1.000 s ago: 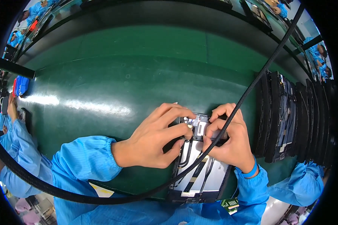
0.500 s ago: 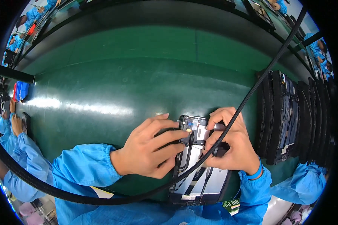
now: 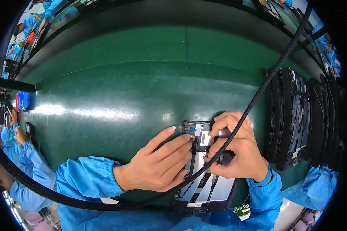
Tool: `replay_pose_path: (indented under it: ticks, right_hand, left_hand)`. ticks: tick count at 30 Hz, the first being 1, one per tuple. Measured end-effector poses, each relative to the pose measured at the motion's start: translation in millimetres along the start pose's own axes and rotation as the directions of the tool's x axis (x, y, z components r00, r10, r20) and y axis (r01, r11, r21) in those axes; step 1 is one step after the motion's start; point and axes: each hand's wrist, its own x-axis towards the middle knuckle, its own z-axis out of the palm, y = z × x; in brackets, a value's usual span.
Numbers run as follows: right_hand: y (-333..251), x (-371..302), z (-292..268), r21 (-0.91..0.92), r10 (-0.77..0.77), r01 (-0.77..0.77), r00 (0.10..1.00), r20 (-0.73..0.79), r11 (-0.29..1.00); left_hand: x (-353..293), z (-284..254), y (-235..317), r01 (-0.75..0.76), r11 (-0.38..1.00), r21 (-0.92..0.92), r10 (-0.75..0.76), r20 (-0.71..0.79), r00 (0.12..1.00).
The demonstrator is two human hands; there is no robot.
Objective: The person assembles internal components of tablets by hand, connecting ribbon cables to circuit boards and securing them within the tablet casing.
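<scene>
An opened tablet (image 3: 219,188), its circuit board and ribbon cables bare, lies on the green bench close to me. My left hand (image 3: 158,163) is at its left side, fingers stretched out; one fingertip touches the board near a small yellow part (image 3: 192,136), and the index finger is raised off it. Over the tablet's right side, my right hand (image 3: 237,146) has its fingers closed around a small dark object (image 3: 226,157). That object's kind is hidden by the fingers and by a black cable crossing in front.
The thick black cable (image 3: 254,101) arcs across the view. A row of upright black trays or tablets (image 3: 293,119) stands at the right. Blue bins (image 3: 24,101) and a co-worker's hands (image 3: 21,134) are at the far left. A green circuit board (image 3: 241,210) lies by my lap.
My left fingers have straightened and shifted slightly down, with the index finger lifting away from the tablet. My right hand stays in nearly the same place, still closed.
</scene>
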Motion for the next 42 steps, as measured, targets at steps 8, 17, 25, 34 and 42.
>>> replay_pose_path:
  ticks: [8,17,25,34,42]
  right_hand:
    - [-12,-9,-8,-0.103,0.005,-0.006,1.0,-0.005,0.995]
    - [-15,-23,-28,-0.107,0.082,-0.077,0.996,0.041,0.991]
    - [-11,-28,-27,-0.082,0.104,-0.101,0.994,0.04,0.992]
    - [-19,-41,-35,-0.08,0.264,-0.263,0.965,-0.008,0.961]
    - [-16,-49,-37,0.033,0.28,-0.279,0.96,-0.014,0.96]
  left_hand:
    - [-2,3,3,-0.018,0.994,0.107,0.015,0.029,0.999]
    - [2,4,-9,0.0,0.997,0.077,0.014,-0.185,0.983]
    - [8,5,-22,-0.252,0.954,0.161,0.273,-0.128,0.953]
    - [32,7,-24,-0.27,0.96,-0.074,0.276,0.09,0.957]
    - [21,15,15,-0.354,0.897,-0.264,0.395,0.125,0.91]
